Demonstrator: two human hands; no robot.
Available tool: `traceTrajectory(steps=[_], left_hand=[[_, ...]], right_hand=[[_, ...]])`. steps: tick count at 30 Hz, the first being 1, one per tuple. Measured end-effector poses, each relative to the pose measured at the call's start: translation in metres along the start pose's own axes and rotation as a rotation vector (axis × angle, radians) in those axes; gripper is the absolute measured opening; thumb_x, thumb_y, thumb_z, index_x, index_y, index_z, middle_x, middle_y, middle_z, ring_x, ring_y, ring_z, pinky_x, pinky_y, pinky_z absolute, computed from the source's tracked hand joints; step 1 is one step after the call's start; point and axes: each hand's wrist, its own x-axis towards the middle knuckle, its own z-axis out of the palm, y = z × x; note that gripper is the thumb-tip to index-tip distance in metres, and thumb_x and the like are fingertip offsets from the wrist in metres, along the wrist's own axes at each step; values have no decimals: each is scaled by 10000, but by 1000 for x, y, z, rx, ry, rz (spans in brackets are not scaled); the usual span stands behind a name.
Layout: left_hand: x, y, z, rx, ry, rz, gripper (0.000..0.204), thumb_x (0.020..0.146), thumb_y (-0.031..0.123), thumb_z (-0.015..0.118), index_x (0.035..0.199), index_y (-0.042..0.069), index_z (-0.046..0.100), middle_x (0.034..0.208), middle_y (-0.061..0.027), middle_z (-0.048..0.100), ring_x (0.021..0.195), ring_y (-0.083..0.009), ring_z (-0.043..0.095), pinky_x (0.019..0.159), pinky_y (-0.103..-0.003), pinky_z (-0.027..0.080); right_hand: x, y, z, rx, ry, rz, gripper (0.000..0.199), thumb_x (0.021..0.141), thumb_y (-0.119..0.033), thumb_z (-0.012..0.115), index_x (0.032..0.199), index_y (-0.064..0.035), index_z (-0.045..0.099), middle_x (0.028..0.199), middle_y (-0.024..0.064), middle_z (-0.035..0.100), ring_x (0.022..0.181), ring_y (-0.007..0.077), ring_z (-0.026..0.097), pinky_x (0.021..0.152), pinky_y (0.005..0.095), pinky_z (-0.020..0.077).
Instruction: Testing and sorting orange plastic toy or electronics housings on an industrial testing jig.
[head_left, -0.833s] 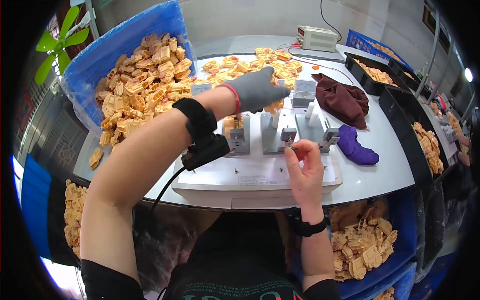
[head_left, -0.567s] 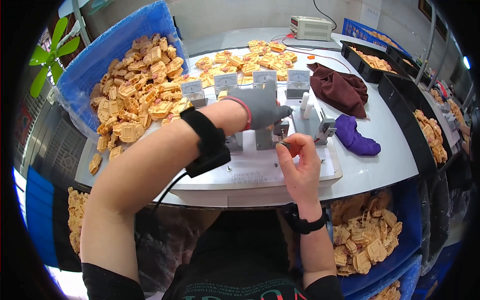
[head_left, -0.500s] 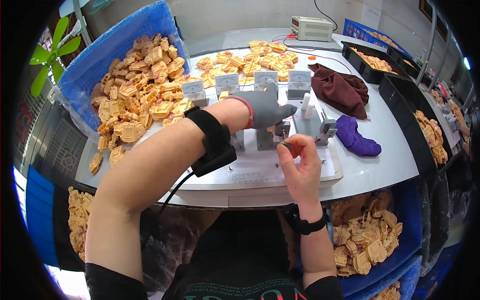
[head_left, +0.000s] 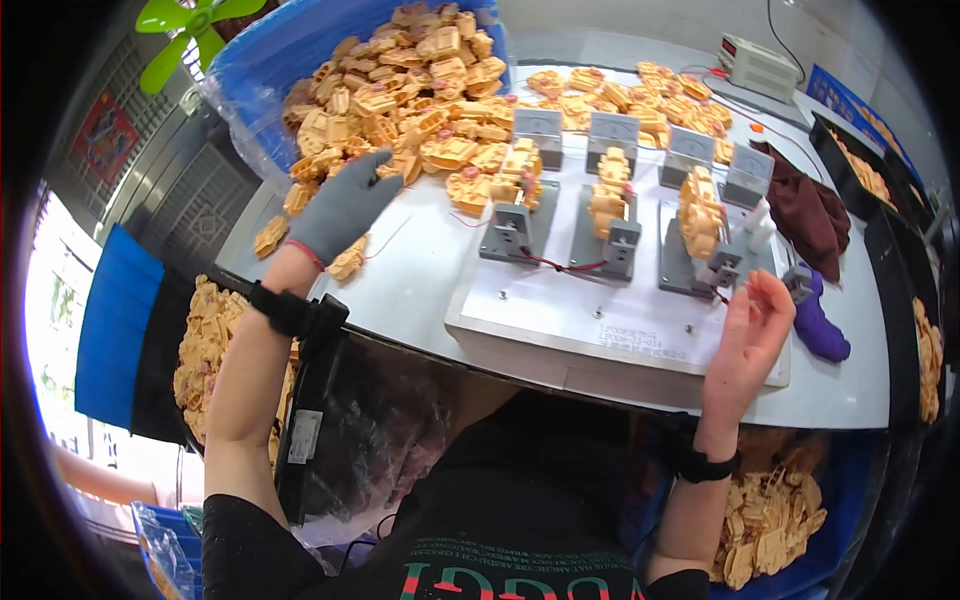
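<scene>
Worktable (head_left: 390, 280) spans the view; clock positions refer to the view's centre. Blue bin (head_left: 290, 45), piled with yellow parts (head_left: 375, 100), sits at 11 o'clock. White fixture board (head_left: 550, 320) lies at 3 o'clock. Gloved left hand (head_left: 345, 210): 10 o'clock, thumb and fingers parted beside loose parts; contact cannot be determined. Bare right hand (head_left: 755, 320): 3 o'clock, half-curled, nothing visible in grip. Three mounted parts (head_left: 610, 195) occupy fixture stations, 12 to 2 o'clock.
</scene>
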Motion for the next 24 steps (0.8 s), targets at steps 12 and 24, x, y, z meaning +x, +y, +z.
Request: traceTrajectory(steps=[12, 24], left_hand=[[59, -8, 102, 406, -81, 500, 720, 699, 122, 809, 1366, 165, 541, 1239, -126, 590, 1170, -333, 558, 971, -419, 472], [21, -37, 86, 246, -133, 326, 488, 764, 231, 748, 1205, 57, 635, 1216, -174, 538, 1124, -346, 554, 984, -390, 461]], right_hand=[[-6, 3, 0, -166, -9, -5, 284, 989, -53, 557, 1263, 4, 504, 1211, 84, 541, 1058, 147, 518, 951, 285, 422], [-4, 5, 0, -209, -25, -41, 278, 995, -71, 568, 1256, 5, 509, 1185, 73, 544, 1042, 141, 509, 953, 283, 418]])
